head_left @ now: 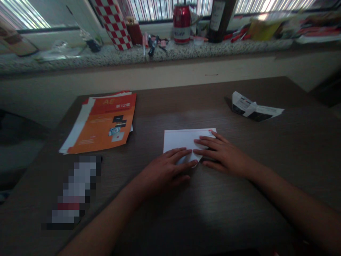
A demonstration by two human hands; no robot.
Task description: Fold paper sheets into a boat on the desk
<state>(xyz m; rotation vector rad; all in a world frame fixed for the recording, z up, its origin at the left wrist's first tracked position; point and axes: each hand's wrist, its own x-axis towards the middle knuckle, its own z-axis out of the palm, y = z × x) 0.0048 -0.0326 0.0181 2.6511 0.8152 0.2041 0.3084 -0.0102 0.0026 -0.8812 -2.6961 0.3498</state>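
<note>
A white sheet of paper [178, 138], folded at its near side, lies flat on the dark wooden table in front of me. My left hand [173, 165] rests over its near left part with the fingers stretched out. From the other side, my right hand [218, 153] lies on the right part of the paper, fingers spread and pointing left. The fingertips of both hands come close together near the paper's lower point. Part of the folded edge is hidden under the hands.
A stack of papers with an orange cover [106, 124] lies at the back left. Nearer me is a pixelated, phone-shaped object [77, 188]. A folded paper shape [253, 108] stands at the back right. The windowsill [106, 58] holds a red can [182, 25], a dark bottle [220, 21] and clutter.
</note>
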